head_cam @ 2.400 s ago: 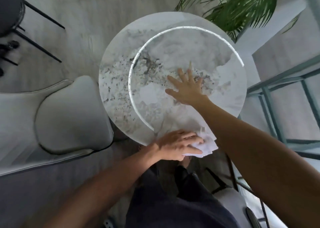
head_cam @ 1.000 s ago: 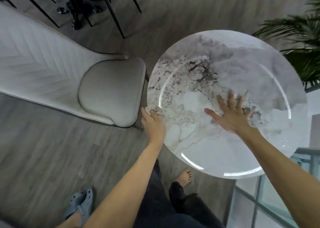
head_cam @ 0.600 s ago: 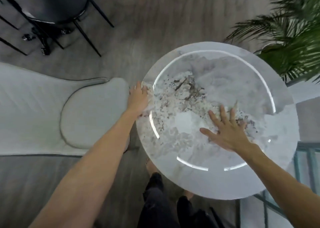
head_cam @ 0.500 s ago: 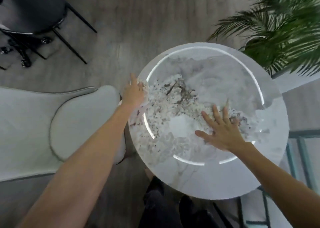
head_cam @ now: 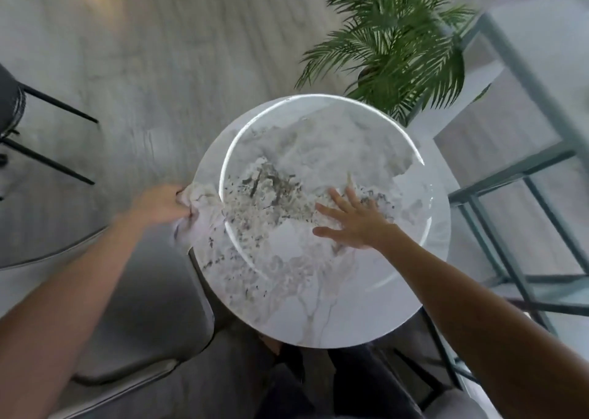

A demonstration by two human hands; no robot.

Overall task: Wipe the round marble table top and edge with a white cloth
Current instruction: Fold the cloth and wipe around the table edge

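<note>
The round marble table fills the middle of the head view, white with grey and brown veining and a bright ring reflection. My left hand is at the table's left edge, shut on the white cloth, which is bunched against the rim. My right hand lies flat on the table top right of centre, fingers spread, holding nothing.
A grey upholstered chair stands close to the table's left and near side. A potted palm rises behind the table. A metal-framed glass structure runs along the right. A dark chair's black legs show far left. My legs are below the table.
My left hand has slid the cloth clockwise along the table's rim, from the near edge round to the left side. My right hand has stayed flat on the top while my viewpoint shifted.
</note>
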